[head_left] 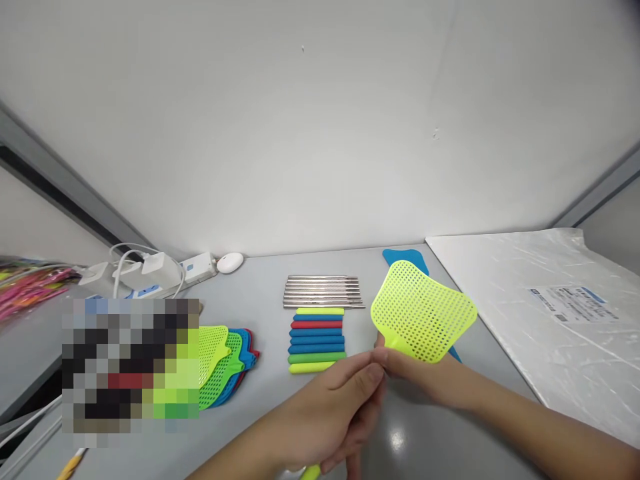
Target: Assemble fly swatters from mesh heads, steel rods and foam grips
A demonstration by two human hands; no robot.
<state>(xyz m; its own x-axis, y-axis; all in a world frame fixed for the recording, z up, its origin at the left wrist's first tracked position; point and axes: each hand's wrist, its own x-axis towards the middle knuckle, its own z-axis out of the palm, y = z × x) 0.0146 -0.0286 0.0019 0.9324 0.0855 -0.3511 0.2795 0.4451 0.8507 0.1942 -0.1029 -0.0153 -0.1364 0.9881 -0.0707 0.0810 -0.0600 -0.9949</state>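
Observation:
A yellow-green fly swatter head (pixel 425 310) with a perforated face stands tilted up at the right of the middle. Behind its neck, my right hand (pixel 407 370) is closed on the base; most of its fingers are hidden. My left hand (pixel 345 407) meets it just below the neck, thumb and fingers pinched round the swatter's shaft, which they cover. Under the left hand, at the bottom edge, the end of a yellow-green handle (pixel 311 472) pokes out. To the left of the hands lies a row of coloured handle tubes (pixel 317 340), below several metal rods (pixel 323 292).
Several swatter heads (pixel 220 373) lie fanned at left, partly behind a pixelated patch. A blue flat piece (pixel 405 257) lies behind the held head. A white wrapped board (pixel 525 300) covers the right side. A power strip (pixel 200 268) and white mouse-like object (pixel 230 263) sit back left.

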